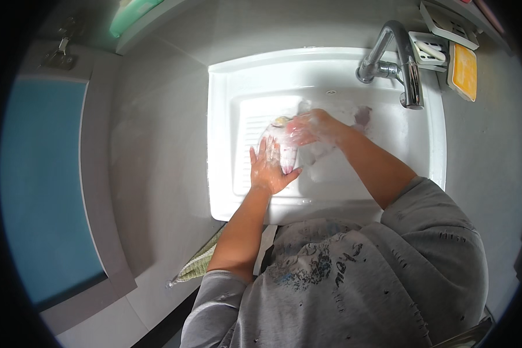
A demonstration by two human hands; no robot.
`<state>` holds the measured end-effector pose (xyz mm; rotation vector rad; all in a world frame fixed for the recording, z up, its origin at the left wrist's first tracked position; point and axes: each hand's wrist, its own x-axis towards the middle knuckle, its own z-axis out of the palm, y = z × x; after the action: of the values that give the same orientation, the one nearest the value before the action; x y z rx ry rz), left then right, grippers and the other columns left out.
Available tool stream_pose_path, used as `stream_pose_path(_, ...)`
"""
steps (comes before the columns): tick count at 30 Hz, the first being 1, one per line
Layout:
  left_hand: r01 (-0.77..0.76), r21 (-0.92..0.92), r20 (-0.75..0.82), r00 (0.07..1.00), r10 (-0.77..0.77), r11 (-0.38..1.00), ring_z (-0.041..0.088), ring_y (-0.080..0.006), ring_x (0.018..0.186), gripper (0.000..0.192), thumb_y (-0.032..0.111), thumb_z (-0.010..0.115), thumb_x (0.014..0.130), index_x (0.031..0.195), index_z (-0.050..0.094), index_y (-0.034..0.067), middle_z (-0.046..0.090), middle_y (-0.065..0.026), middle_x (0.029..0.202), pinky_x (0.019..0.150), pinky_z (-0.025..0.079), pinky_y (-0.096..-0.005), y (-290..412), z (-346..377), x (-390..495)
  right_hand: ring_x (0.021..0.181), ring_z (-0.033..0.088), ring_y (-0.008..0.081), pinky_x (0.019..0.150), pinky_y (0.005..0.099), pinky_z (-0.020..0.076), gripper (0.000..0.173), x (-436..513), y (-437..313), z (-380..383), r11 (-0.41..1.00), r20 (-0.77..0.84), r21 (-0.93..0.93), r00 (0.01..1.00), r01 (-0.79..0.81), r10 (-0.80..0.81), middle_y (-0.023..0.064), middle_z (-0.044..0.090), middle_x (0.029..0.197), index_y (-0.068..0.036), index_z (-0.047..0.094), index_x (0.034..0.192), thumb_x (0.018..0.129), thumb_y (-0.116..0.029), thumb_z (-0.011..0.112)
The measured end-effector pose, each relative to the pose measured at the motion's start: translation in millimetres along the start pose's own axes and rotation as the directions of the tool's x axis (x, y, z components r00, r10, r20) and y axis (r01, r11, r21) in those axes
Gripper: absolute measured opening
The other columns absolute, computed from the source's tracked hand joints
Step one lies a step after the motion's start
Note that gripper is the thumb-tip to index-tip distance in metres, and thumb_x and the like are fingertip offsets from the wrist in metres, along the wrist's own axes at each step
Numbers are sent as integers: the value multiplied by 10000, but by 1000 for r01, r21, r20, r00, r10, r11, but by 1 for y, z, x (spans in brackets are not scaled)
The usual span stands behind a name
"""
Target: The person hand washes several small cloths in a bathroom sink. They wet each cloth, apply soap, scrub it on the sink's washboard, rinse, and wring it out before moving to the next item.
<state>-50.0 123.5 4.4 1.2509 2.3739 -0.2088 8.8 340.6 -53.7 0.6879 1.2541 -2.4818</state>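
Observation:
A soapy white cloth item (289, 158) with pink marks lies on the ribbed washboard slope (251, 126) of a white laundry sink (374, 174). A yellowish patch shows at its far end. My left hand (267, 167) rests on the item with fingers spread and thumb out to the side, not wrapped round it. Suds cover its fingers. My right hand (315, 124) is bent over the item's upper right part and blurred. Something pinkish shows at its fingers; whether they hold a separate thing is unclear.
A chrome faucet (411, 82) arches over the sink's back right corner. Soap dishes (428, 48) and a yellow-faced sponge or block (464, 67) are to its right. A dark wet patch (362, 117) marks the basin. Left stands a blue-panelled frame (48, 182); green fabric (195, 263) hangs below.

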Motion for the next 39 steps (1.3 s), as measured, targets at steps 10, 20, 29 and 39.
stream_pose_path(10,93,-32,25,995,-92,995,76,-310,1482,892,624,434,904,1504,211,3,223,-169,1568,1143,7,-618,4,5,-17,963,646,278,765,427,536,240,33,26,88,26,56,-996,856,81,-513,161,651,1043,-78,644,1025,905,-267,559)
stream_pose_path(20,36,-40,-65,997,-38,999,59,-293,1485,1024,716,518,798,1523,208,63,141,-101,1603,1152,34,-617,3,-1,-17,792,701,229,680,416,548,214,51,-13,89,-172,-25,-979,899,-111,-436,115,726,862,-25,736,833,840,-188,597)
stream_pose_path(29,55,-40,-27,998,-56,998,41,-303,1487,1019,742,521,769,1541,192,164,130,-90,1609,1155,3,-607,6,-3,-17,810,701,264,702,497,542,261,62,-1,82,-130,-3,-990,920,-59,-393,98,721,790,-32,739,844,795,-267,636)
stream_pose_path(39,59,-2,-103,993,-59,998,92,-312,1480,900,622,450,891,1520,193,32,150,-129,1600,1162,2,-583,-10,16,-13,743,675,299,644,428,538,344,81,-8,46,-246,111,-965,718,-86,-687,140,648,996,-50,690,868,964,-324,505)
